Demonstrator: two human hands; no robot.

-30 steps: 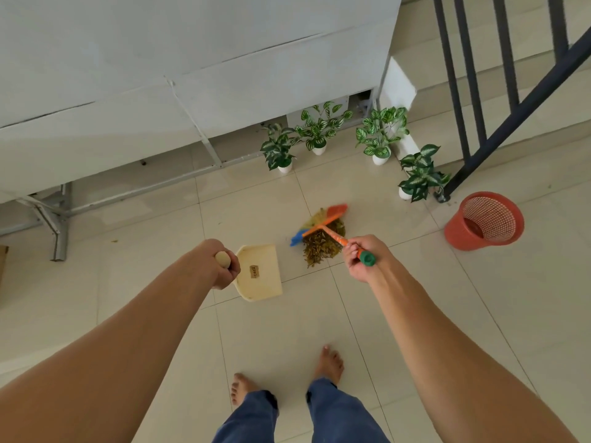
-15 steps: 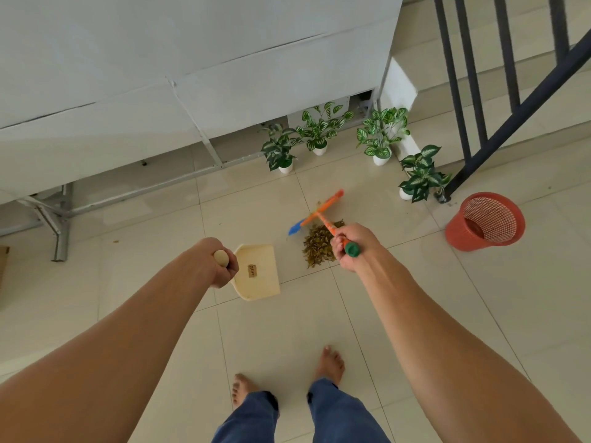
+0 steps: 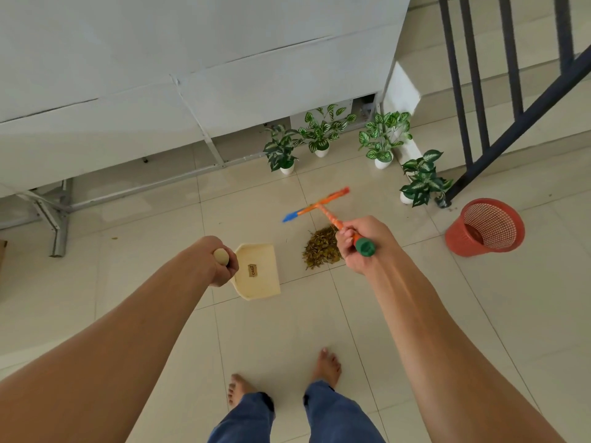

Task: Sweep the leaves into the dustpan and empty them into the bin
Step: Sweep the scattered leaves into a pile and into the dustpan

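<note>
One head view is being taken from standing height, facing steeply down and forward; floor [image 3: 278, 330] is being seen; stairs [image 3: 511, 100] at 1 o'clock.

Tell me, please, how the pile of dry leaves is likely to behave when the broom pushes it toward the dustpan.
The leaf pile looks dry, small and loose, so it is probably very light. It would likely scatter rather than slide as one mass. Stray bits may stay on the smooth tile floor.

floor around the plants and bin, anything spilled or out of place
Only the pile of dry leaves on the tiles, between the dustpan and the red bin. A stray fleck lies left near. The plant pots and bin stand upright.
</note>
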